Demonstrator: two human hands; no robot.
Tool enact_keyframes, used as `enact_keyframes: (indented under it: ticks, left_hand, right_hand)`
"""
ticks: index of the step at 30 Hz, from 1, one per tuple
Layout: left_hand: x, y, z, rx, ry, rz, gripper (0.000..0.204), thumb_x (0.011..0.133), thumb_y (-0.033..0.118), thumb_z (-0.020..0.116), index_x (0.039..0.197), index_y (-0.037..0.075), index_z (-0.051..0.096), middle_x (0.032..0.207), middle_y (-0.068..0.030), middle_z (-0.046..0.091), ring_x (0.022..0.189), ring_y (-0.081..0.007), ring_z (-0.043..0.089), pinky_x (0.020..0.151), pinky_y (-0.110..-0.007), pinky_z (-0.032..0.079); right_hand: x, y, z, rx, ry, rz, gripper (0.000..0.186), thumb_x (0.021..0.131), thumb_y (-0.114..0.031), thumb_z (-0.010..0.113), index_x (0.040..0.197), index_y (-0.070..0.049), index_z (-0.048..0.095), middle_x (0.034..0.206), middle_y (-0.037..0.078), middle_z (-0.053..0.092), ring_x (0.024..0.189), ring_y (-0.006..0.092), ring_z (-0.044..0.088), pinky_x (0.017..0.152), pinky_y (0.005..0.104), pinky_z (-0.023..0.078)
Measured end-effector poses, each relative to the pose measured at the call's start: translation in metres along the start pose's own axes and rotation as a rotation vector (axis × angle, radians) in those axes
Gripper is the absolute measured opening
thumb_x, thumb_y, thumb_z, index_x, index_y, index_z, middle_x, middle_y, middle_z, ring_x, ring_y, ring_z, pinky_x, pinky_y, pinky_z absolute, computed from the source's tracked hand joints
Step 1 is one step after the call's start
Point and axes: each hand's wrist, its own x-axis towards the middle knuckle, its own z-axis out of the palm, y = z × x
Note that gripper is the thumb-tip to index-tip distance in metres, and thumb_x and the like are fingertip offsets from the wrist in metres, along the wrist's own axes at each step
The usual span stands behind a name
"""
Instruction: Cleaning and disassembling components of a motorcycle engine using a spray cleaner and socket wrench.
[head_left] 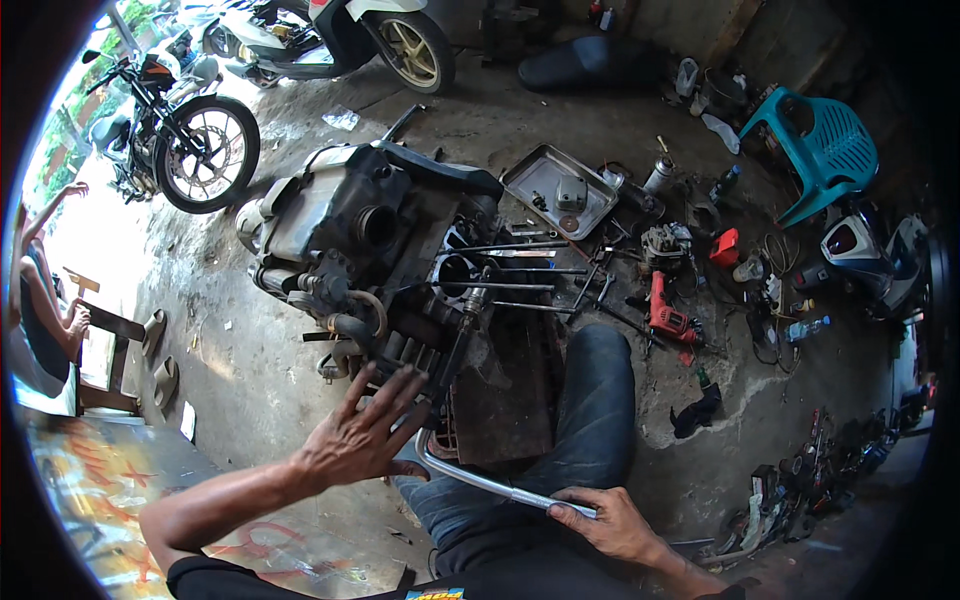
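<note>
My right hand point(618, 525) is closed round the end of a chrome L-shaped socket wrench handle point(480, 482). From its bend, a dark shaft point(455, 355) runs up to the engine block point(455, 268), where a metal fitting sits beside a round bore. Over the engine's near left side my left hand point(365, 440) is raised, fingers spread and holding nothing, close to the wrench's bend. Several long studs point(530, 270) stick out of the block to the right. A bulky dark housing point(340, 205) with a round opening is on the engine's left.
Right of the engine lie a metal tray point(545, 165) with parts, a red power drill point(668, 312), loose tools and a plastic bottle point(808, 328). A teal plastic chair point(815, 145) stands beyond. Motorcycles point(190, 150) are parked at far left; another person's leg point(50, 290) shows at left.
</note>
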Motion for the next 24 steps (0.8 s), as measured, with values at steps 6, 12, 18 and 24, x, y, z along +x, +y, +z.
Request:
enact_keyframes:
  ticks: [6,12,18,24]
  left_hand:
    - [0.017,-0.022,0.015,-0.029,0.08,0.099,0.102,0.079,0.088,0.042,0.131,0.002,0.058,0.14,-0.0272,0.051,0.133,-0.0449,0.045,0.112,-0.059,0.033]
    - [0.015,-0.026,0.029,-0.059,0.18,0.1,0.105,0.074,0.092,0.044,0.123,0.001,0.062,0.134,-0.0267,0.055,0.123,-0.0434,0.053,0.108,-0.055,0.039]
    - [0.018,-0.019,0.036,-0.046,0.263,0.061,0.104,0.072,0.094,0.042,0.115,0.002,0.065,0.122,-0.0286,0.06,0.111,-0.0408,0.059,0.105,-0.051,0.041]
    - [0.019,-0.021,0.041,-0.064,0.31,0.073,0.102,0.071,0.095,0.041,0.109,0.004,0.066,0.12,-0.0277,0.061,0.112,-0.0394,0.058,0.107,-0.05,0.037]
  right_hand:
    - [-0.002,0.007,0.01,0.038,0.057,-0.022,0.04,0.097,-0.036,0.07,0.113,0.0,0.072,0.085,0.015,0.074,0.071,0.014,0.066,0.068,0.0311,0.052]
    - [0.005,0.008,0.01,0.08,-0.039,-0.023,0.038,0.097,-0.034,0.069,0.114,0.0,0.071,0.09,0.016,0.075,0.08,0.0186,0.072,0.073,0.0313,0.054]
    - [0.0,-0.009,0.006,-0.052,0.027,-0.045,0.035,0.096,-0.032,0.071,0.113,-0.001,0.072,0.089,0.016,0.075,0.077,0.0197,0.073,0.07,0.0308,0.054]
    - [0.004,-0.004,0.003,-0.051,0.023,-0.048,0.033,0.095,-0.03,0.072,0.111,-0.001,0.073,0.089,0.015,0.075,0.079,0.0177,0.073,0.072,0.03,0.055]
